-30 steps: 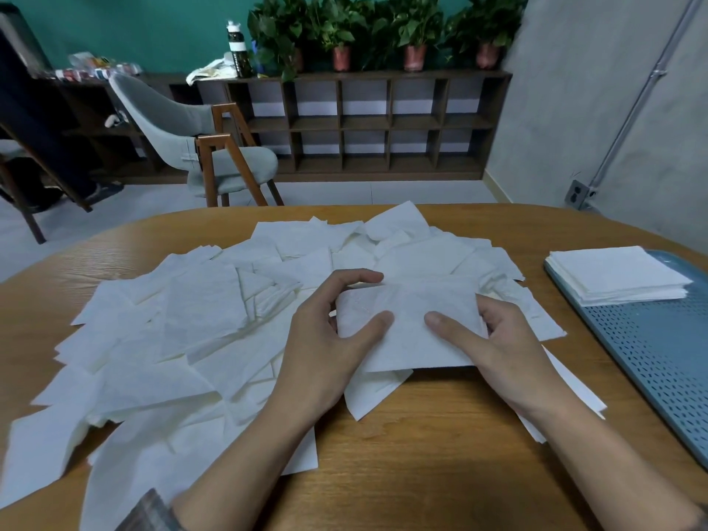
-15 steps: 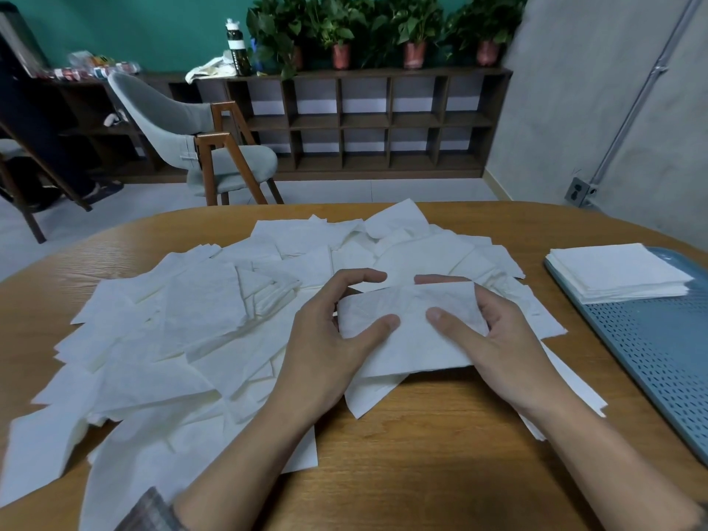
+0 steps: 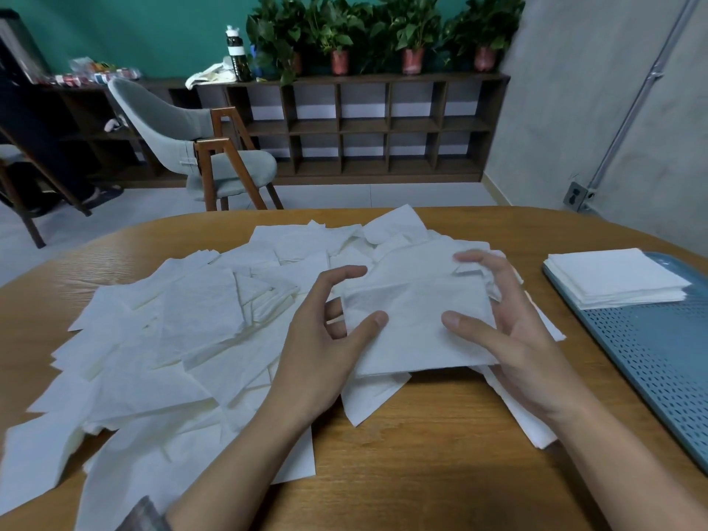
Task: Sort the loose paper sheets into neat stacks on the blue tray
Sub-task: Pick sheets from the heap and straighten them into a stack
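Over the near side of the loose pile (image 3: 199, 339) on the table (image 3: 440, 454), head cam: both hands have a small bundle of sheets (image 3: 413, 323). Versus a second ago, the right hand (image 3: 517, 339) has curled its fingers (image 3: 473, 258) over the far right corner, and the bundle sits a bit higher. My guess is it's being squared up for the stack (image 3: 613, 274) on the blue tray (image 3: 651, 358) off to the right. Grip: the left hand (image 3: 325, 339) pinches the left edge, thumb on front, index finger loose above. The right wraps the right edge.
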`<state>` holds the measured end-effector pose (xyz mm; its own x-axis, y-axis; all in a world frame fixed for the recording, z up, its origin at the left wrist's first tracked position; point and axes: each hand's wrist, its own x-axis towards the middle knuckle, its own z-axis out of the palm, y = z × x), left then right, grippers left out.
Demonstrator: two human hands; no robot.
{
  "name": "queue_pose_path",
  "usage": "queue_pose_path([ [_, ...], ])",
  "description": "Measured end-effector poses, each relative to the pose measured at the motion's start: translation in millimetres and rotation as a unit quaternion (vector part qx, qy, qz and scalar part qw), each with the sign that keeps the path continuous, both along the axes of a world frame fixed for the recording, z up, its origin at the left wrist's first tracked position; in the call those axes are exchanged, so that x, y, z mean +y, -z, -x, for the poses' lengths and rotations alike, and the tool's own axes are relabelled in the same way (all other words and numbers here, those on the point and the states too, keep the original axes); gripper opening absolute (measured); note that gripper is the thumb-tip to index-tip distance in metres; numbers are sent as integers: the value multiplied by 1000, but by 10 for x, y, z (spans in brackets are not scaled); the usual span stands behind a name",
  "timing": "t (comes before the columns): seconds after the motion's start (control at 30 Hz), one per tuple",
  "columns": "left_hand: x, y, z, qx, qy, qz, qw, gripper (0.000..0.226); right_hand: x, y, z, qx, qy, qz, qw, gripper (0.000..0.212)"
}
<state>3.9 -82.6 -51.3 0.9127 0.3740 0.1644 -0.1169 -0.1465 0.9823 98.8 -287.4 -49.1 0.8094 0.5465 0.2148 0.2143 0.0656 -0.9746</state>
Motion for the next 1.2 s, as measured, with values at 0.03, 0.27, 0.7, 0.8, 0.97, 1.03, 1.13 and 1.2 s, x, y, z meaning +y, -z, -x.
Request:
queue_pose_path([
  [0.03,4,17,-4,-7,-6,-9,1000,46,-9,-17,3,-18,-8,21,1000,48],
  [0.27,-28,175,-62,-31,-25,-163,986,64,-26,-11,-6,-102,136,57,984,31],
  [0.7,-75,392,-261,-10,-54,-374,926,32,-84,11,-88,-103,262,-1,959,33],
  [0.8,-119,359,-253,13,-42,-357,933,57,-79,14,-91,-106,268,-6,958,32],
  [0.97,-130,365,-262,6,-52,-359,932,42,-76,14,-90,-111,262,-3,959,33],
  [1.03,-111,382,-275,-6,-67,-357,932,29,-72,24,-82,-113,259,0,959,34],
  [1.13,-108,414,-289,-18,-80,-369,926,17,-71,27,-81,-116,258,6,959,35],
  [1.2,-105,407,-275,-30,-79,-371,925,13,-70,20,-81,-113,260,4,959,35],
])
